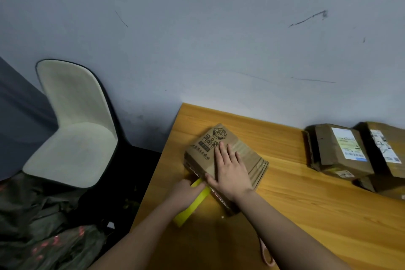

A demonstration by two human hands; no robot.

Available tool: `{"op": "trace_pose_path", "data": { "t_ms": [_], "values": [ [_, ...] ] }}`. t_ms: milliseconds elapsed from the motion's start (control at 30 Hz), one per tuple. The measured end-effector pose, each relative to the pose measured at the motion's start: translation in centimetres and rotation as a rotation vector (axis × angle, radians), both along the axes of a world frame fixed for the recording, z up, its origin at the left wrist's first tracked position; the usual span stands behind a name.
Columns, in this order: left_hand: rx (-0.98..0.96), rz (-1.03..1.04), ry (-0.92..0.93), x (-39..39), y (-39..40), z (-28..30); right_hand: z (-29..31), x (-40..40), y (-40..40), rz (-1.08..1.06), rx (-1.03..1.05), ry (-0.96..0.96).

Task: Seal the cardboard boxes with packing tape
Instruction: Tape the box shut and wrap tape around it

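A wooden table (306,199) fills the lower right, its far edge against a scuffed grey-blue wall (197,39). Near the table's left edge lies a printed cardboard box (219,149) w/ a cartoon logo and dark lettering on top.

The right hand (230,171) lies flat on the box lid, fingers straight and spread, pointing away from the viewer — palm pressing down, thumb at the box's near-left edge. The left hand (186,190) sits just beside the box's near-left corner, fingers curled round a yellow-green strip of tape (195,204) that runs from the box's near edge back toward the viewer, over the table top. Can't tell whether a roll is behind it.

At the far right of the table, well apart from the first box, stand two more cardboard boxes (341,149) w/ white shipping labels, side by side — more cardboard lies under them. A pinkish loop (267,254) lies on the table near the right forearm; what it is can't be told.

Left of the table stands a pale cushioned chair (72,125), w/ a dark patterned cloth (43,237) heaped in front of it.
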State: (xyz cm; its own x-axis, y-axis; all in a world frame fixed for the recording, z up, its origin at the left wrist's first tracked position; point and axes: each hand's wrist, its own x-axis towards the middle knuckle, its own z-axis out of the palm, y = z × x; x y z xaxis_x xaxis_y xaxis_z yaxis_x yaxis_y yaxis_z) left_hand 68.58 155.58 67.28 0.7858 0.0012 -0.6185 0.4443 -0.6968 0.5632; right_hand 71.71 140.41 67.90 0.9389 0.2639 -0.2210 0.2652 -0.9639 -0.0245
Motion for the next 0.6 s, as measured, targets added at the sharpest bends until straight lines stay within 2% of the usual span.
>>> {"op": "trace_pose_path", "data": {
  "t_ms": [133,333,467,533,600],
  "values": [
    [-0.101,-0.005,-0.073,0.8,0.3,3.2,1.9,1.4,-0.4,-0.033,0.069,0.052],
    [0.061,-0.181,-0.203,4.2,1.5,11.2,4.9,3.9,-2.4,-0.163,0.446,0.263],
    [-0.148,-0.206,-0.234,5.2,0.7,12.8,4.1,4.2,-4.6,-0.323,0.810,0.477],
    [-0.216,-0.202,-0.276,5.2,-0.4,13.0,3.1,4.2,-6.1,-0.329,0.910,0.391],
    [-0.251,-0.191,-0.318,5.5,-1.7,13.0,2.7,4.0,-7.2,-0.292,0.863,0.193]
  ]
}}
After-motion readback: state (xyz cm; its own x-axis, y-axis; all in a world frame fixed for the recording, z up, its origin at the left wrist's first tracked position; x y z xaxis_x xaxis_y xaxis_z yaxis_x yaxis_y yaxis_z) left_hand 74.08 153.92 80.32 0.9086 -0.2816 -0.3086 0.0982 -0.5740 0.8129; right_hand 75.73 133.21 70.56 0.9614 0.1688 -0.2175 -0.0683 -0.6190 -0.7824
